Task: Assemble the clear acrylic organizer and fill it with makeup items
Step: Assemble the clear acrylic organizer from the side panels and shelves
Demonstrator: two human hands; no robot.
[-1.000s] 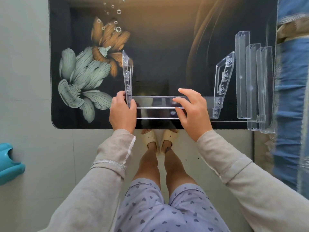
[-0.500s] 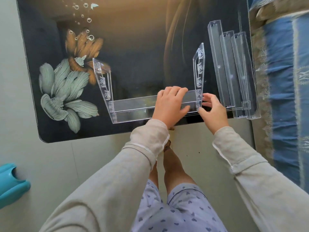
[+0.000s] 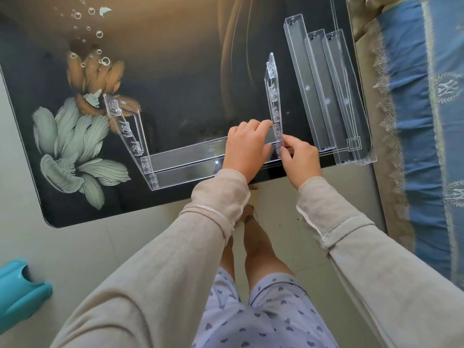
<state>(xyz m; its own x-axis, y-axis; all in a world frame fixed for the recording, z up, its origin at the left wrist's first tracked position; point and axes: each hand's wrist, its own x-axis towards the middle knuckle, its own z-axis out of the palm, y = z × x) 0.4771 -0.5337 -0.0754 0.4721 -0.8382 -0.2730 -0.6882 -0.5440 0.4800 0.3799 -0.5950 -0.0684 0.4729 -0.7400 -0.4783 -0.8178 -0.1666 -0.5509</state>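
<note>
Left hand [image 3: 247, 150] and right hand [image 3: 300, 159] seemingly grip crosswise tray [image 3: 185, 156] at right end.

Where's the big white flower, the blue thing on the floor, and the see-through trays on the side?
white flower [image 3: 75, 136], head view, its middle petals.
blue thing [image 3: 20, 295], head view, its top side.
see-through trays [image 3: 307, 81], head view, the longest tray's floor.

Organizer frame [image 3: 180, 159]: clear, glossy acrylic. Loose trays [image 3: 324, 91]: same clear plastic. Desk [image 3: 175, 59]: glossy, reflective printed top. Sleeves [image 3: 216, 204]: matt beige knit cloth. Floor [image 3: 75, 247]: smooth pale tile.
</note>
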